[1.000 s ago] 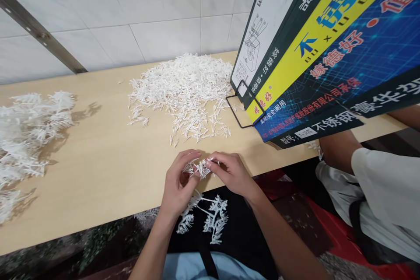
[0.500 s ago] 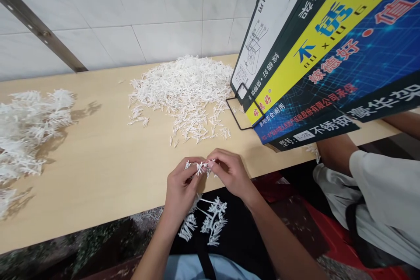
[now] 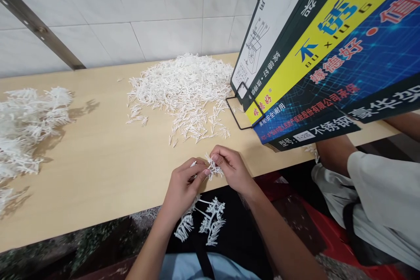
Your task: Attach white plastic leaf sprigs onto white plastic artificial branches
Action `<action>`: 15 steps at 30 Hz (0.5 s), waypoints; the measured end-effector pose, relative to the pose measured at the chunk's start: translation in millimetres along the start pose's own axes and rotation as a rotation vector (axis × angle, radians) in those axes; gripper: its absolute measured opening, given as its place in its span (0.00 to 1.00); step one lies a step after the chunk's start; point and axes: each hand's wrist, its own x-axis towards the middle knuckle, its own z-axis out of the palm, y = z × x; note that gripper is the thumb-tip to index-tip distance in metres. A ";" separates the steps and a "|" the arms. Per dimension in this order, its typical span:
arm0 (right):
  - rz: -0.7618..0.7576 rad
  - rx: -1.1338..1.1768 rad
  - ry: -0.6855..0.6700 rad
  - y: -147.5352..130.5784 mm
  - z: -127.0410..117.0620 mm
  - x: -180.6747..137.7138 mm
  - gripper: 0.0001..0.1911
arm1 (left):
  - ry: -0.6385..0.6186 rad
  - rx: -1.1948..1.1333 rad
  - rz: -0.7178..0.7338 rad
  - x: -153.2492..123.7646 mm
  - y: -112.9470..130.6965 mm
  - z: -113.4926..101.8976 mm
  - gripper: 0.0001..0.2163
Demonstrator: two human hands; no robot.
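Above the table's front edge, my left hand (image 3: 187, 180) pinches a white branching plastic sprig between thumb and fingers. My right hand (image 3: 230, 168) grips the tips of the same small white sprig (image 3: 214, 167), fingertips close to those of the left. Part of the sprig is hidden by the fingers. Below my hands, larger white branched stems (image 3: 213, 221) hang over my dark lap, linked by thin strands that run up toward my left hand. A heap of small white plastic sprigs (image 3: 187, 81) lies on the wooden table (image 3: 108, 157) beyond my hands.
A large printed carton (image 3: 315, 65) leans at the right, with a black wire frame (image 3: 244, 107) by its lower corner. Bigger white branched pieces (image 3: 33, 127) pile up at the left. Another person's arm and light sleeve (image 3: 380, 183) show at the right. A tiled wall (image 3: 170, 8) stands behind.
My right hand has moved slightly up, drawing its end of the sprig into fuller view between my hands. My left hand has shifted a little, its thumb now pressing nearer the sprig.
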 end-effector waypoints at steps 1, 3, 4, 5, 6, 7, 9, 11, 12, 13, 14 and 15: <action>0.018 0.016 0.019 1.2 0.1 0.2 0.23 | 0.000 -0.006 -0.005 1.3 1.0 0.0 0.12; 0.060 0.066 0.050 4.7 -0.2 1.8 0.23 | 0.004 -0.008 -0.011 2.6 2.7 0.1 0.11; 0.083 0.125 0.085 7.0 -0.9 3.5 0.23 | -0.002 0.000 -0.011 2.3 3.2 0.1 0.11; 0.105 0.210 0.138 9.7 -1.8 5.7 0.23 | -0.014 0.012 -0.008 1.2 3.4 -0.1 0.12; 0.124 0.314 0.206 12.7 -2.8 8.2 0.23 | -0.028 0.027 -0.005 -0.5 3.3 -0.3 0.12; 0.136 0.416 0.283 15.6 -3.6 10.8 0.23 | -0.040 0.044 -0.002 -2.5 3.0 -0.7 0.13; 0.147 0.529 0.399 20.5 -3.5 14.7 0.22 | -0.034 0.080 -0.008 -6.4 2.2 -1.1 0.13; 0.144 0.447 0.395 21.7 -1.1 15.4 0.17 | -0.002 0.100 -0.028 -7.9 2.2 -1.0 0.12; 0.126 0.363 0.364 20.2 0.3 14.6 0.14 | 0.007 0.107 -0.039 -7.4 2.7 -0.8 0.13; 0.097 0.273 0.320 17.5 1.2 13.3 0.13 | 0.010 0.112 -0.047 -6.3 3.3 -0.4 0.13; 0.057 0.190 0.265 13.6 1.5 11.7 0.16 | 0.012 0.117 -0.050 -4.7 4.1 0.0 0.13; 0.006 0.124 0.200 8.9 1.0 10.2 0.18 | 0.013 0.122 -0.051 -3.1 4.7 0.5 0.14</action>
